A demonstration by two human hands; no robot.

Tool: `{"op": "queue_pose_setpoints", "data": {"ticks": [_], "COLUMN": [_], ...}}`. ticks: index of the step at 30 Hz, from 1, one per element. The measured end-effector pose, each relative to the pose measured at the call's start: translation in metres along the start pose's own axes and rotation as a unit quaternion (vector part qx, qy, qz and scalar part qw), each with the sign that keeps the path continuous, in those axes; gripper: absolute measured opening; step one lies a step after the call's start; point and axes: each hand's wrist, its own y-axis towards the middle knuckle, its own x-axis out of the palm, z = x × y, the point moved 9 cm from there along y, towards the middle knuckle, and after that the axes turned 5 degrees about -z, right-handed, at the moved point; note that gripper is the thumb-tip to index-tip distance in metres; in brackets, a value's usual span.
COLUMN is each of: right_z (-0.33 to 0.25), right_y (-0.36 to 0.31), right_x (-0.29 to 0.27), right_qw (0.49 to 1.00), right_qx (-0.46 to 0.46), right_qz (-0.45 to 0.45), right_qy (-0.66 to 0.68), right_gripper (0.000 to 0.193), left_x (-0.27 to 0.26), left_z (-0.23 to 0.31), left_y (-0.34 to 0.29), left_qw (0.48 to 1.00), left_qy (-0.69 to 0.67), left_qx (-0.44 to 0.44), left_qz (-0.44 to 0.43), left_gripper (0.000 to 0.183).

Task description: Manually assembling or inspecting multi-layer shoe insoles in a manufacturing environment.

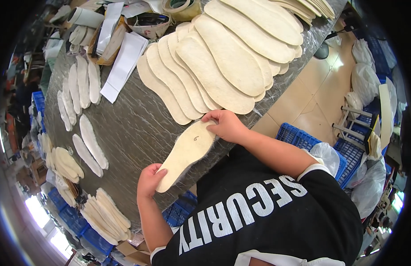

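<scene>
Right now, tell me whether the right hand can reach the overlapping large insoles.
Probably yes: the right hand is close to the large insoles, with nothing visible between. Its grip is on the single insole, though; it would likely have to let go, leaving the left hand holding.
</scene>
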Motion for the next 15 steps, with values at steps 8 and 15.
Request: {"op": "queue_pose_setpoints", "data": {"ticks": [8,15], "right_z": [-0.039,-0.085], "right_y": [-0.038,-0.058], "right_x": [-0.011,0.046], "right_qw": [0.925,0.827], "right_qx": [-0.199,-0.415], "right_qz": [0.148,0.049], "right_qy": [-0.288,-0.376], "right_gripper": [0.025,0.033], "left_x": [0.013,0.012], "left_z": [0.006,0.019], "left_y": [0.003,-0.017], "left_qw": [0.994,0.983], "left_qy": [0.083,0.099], "left_qx": [0.037,0.1], "left_qz": [0.056,0.119], "left_gripper": [0.018,0.021]}}
